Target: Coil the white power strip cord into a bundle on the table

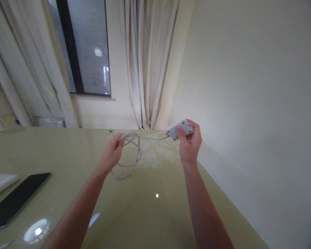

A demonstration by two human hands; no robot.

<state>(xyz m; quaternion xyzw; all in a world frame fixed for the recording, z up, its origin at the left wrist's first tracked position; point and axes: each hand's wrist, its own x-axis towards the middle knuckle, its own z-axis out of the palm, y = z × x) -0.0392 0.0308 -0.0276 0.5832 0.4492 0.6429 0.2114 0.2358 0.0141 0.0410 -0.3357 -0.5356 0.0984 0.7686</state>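
A small white power strip (pixel 176 129) is gripped in my right hand (pixel 191 143), with the thumb pressed on its near face and the fingers behind it. From its left end a pale cable (pixel 155 139) runs across to my left hand (pixel 113 152). That hand is closed on the cable, which hangs below it in loose loops. Both hands are held up above the far part of the table (pixel 145 207). The plug end of the cable cannot be made out.
A black phone-like slab (pixel 19 199) lies on the table at the left, beside a white object (pixel 1 183) cut by the frame edge. A plain wall (pixel 248 121) borders the table on the right. Curtains (pixel 150 62) and a window (pixel 89 45) stand behind.
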